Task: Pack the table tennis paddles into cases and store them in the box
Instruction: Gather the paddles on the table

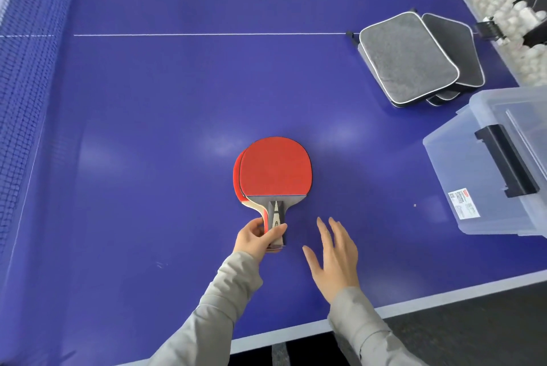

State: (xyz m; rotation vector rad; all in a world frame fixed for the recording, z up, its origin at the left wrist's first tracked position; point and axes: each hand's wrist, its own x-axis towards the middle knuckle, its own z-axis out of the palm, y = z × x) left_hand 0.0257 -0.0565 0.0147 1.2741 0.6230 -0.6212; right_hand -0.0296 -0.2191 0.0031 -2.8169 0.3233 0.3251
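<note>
Two stacked paddles (273,170) in left grip (260,235), right hand (334,256) spread, box (488,176) lidded

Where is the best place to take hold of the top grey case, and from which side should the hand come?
Probably the near left long edge of the top grey case, reached by the free right hand from the paddle side. It lies flat on the stack, and that edge overhangs toward open table, while the clear box crowds its near right end.
</note>
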